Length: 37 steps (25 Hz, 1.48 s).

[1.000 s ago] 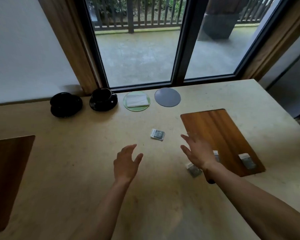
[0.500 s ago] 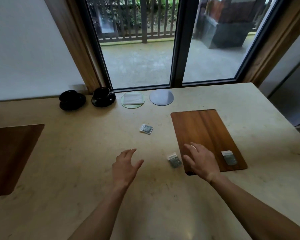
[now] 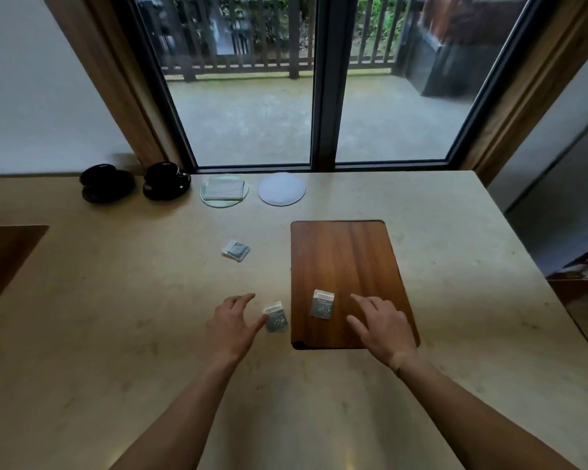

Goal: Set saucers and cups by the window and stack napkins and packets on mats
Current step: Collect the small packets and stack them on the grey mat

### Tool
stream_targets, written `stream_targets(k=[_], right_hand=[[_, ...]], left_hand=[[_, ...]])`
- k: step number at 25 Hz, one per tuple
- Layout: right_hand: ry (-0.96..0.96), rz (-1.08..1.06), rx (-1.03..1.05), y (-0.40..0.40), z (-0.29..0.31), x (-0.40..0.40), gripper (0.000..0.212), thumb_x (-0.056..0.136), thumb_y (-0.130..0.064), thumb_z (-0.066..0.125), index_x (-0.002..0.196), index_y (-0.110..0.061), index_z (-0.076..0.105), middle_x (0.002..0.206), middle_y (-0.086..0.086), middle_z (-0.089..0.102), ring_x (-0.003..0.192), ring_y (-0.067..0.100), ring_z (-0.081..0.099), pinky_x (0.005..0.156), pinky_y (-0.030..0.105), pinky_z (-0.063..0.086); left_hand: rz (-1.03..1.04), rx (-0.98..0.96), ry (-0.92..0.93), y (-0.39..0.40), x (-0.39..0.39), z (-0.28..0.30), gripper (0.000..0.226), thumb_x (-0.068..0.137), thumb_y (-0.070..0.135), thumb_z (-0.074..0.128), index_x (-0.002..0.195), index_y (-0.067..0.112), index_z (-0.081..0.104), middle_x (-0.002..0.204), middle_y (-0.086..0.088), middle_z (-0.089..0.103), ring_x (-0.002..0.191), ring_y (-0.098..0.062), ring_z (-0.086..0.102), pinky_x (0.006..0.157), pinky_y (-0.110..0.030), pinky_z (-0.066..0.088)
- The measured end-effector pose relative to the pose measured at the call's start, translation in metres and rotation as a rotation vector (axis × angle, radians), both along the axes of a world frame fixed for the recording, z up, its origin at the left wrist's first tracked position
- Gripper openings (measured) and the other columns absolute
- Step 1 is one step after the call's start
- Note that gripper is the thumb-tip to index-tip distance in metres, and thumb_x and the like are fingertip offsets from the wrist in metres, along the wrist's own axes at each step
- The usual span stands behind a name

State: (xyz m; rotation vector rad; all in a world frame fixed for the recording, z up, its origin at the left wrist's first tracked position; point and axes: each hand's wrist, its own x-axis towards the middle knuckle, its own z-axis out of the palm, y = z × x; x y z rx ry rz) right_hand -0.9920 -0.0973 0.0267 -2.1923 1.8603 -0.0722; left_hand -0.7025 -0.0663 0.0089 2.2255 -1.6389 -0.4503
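1. The left hand (image 3: pixel 233 325) hovers over the counter (image 3: pixel 116 334) just left of the wooden board (image 3: pixel 348 283), fingers loosely spread and holding nothing; its thumb tip reaches the edge of a small packet (image 3: pixel 276 318).
2. That packet lies on the counter, just beside the board's left edge.
3. The right hand (image 3: pixel 382 329) is over the board's near right part, fingers spread wide, empty.
4. A second packet (image 3: pixel 323 303) lies on the board, near its left edge, apart from the right hand.
5. A third packet (image 3: pixel 236 250) lies on the counter, left of the board's far corner.
6. Beyond the board, by the window (image 3: pixel 319 96): a grey round mat (image 3: pixel 281 189), a green round mat (image 3: pixel 214 201) bearing a folded napkin (image 3: pixel 224 189), then two black cups on saucers (image 3: pixel 165 183).
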Motion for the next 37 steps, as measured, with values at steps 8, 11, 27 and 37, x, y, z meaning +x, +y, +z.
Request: stream_targets(k=[8,11,27,37], right_hand=[[-0.124,-0.024,0.152,-0.026,-0.02,0.018,0.054,0.093,-0.051,0.051,0.141,-0.026,0.044,0.134,0.0,0.054,0.119,0.02,0.053,0.094,0.039,0.051],[-0.143,-0.058,0.195,-0.04,-0.025,0.029,0.056,0.092,-0.05,0.054,0.142,-0.027,0.041,0.138,0.001,0.051,0.124,0.021,0.052,0.095,0.04,0.051],[-0.075,-0.074,0.263,-0.073,-0.053,0.053,0.037,0.091,-0.034,0.06,0.127,-0.031,0.052,0.124,-0.001,0.05,0.108,0.018,0.053,0.072,0.03,0.05],[-0.178,-0.08,0.356,-0.08,-0.049,0.056,0.026,0.091,-0.024,0.064,0.115,-0.027,0.056,0.119,-0.002,0.059,0.101,0.016,0.06,0.067,0.025,0.047]], left_hand=[[0.012,0.191,0.026,-0.012,-0.006,-0.009,0.061,0.083,0.057,0.061,0.137,0.033,0.048,0.139,-0.002,0.05,0.123,-0.02,0.048,0.096,-0.037,0.043],[-0.01,0.266,0.025,-0.021,-0.005,-0.021,0.061,0.081,0.058,0.06,0.136,0.035,0.048,0.138,-0.001,0.048,0.123,-0.02,0.046,0.098,-0.041,0.043],[-0.097,0.348,-0.012,-0.046,-0.011,-0.04,0.049,0.076,0.057,0.066,0.118,0.036,0.052,0.134,0.003,0.036,0.123,-0.021,0.034,0.103,-0.039,0.028],[-0.043,0.364,0.178,-0.052,-0.018,-0.034,0.019,0.084,0.037,0.065,0.094,0.031,0.049,0.104,0.002,0.065,0.096,-0.02,0.057,0.087,-0.035,0.033]])
